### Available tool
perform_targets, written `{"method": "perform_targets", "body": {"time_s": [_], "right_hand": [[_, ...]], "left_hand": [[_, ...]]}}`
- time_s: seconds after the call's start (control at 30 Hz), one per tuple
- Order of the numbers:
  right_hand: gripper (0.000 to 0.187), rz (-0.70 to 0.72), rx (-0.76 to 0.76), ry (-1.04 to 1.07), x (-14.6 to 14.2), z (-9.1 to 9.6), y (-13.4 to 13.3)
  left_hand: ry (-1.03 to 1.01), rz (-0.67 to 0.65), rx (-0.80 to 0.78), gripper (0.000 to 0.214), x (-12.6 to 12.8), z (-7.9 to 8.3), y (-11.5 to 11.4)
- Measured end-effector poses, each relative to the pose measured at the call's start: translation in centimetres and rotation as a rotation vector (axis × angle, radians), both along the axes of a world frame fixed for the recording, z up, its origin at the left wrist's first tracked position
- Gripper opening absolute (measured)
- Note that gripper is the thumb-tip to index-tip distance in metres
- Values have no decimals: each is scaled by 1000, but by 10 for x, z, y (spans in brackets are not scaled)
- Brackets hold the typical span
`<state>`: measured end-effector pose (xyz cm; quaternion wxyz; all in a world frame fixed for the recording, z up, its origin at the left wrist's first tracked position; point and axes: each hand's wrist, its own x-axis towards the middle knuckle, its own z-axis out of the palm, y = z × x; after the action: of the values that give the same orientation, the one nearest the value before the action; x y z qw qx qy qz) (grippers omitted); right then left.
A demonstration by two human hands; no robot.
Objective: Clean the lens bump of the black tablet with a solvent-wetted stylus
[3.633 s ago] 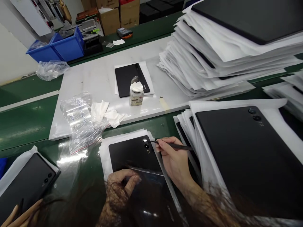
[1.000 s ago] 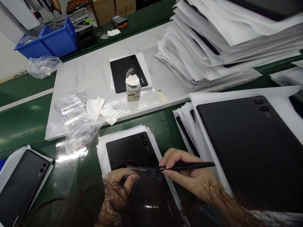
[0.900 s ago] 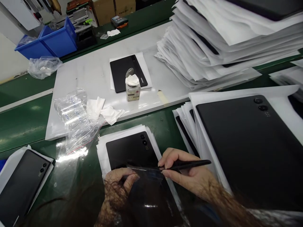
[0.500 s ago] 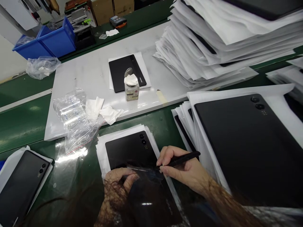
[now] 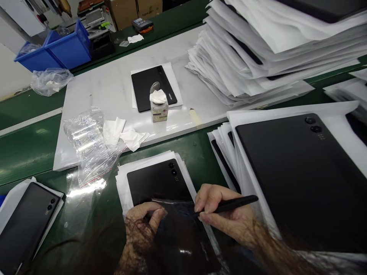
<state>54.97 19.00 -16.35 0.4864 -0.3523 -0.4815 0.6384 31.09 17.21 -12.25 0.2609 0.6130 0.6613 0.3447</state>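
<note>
A black tablet point(image 5: 153, 179) with its camera side up lies on white sheets in front of me. Clear glossy film point(image 5: 174, 203) covers its lower part, and the film's upper edge catches the light. My left hand point(image 5: 143, 221) pinches that film at its left side between thumb and fingers. In my right hand point(image 5: 226, 214) is a slim black pen-shaped tool point(image 5: 237, 203), held like a pen with its tip close to the film's right side. Whether the tip touches the film, I cannot tell. Loose hair partly veils both forearms.
A larger-looking tablet point(image 5: 298, 183) tops a sheet-wrapped pile at right. Behind it rises a tall paper-wrapped stack point(image 5: 246, 72). On the white board point(image 5: 100, 82) stand a small tin point(image 5: 159, 113) and another tablet point(image 5: 146, 86). Plastic bags point(image 5: 91, 141), tissues point(image 5: 134, 138) and a tablet point(image 5: 27, 221) are left.
My right hand has moved slightly right and down with the black tool, drawing its tip away from my left hand. My left hand stays almost where it was.
</note>
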Motion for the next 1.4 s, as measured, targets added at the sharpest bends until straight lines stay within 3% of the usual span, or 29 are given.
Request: {"method": "perform_targets", "body": {"time_s": [0.07,0.2,0.3,0.43,0.97,1.4], "right_hand": [[31,-99,-44,64,-8,-5,2],[43,-450,-210,192,-32,-27,16],[51,-552,-281,198,-49,-42,24],[50,-555,-296,152,-58,-50,22],[58,-556,-332,133,-58,-47,20],[48,-548,-255,128,-57,-55,20]], "left_hand": [[1,9,-8,20,0,-1,0],[55,14,25,23,0,-1,-1],[94,0,55,28,1,0,1],[114,-16,83,33,2,1,3],[132,-18,88,30,1,-3,1],[112,-19,85,34,4,3,3]]}}
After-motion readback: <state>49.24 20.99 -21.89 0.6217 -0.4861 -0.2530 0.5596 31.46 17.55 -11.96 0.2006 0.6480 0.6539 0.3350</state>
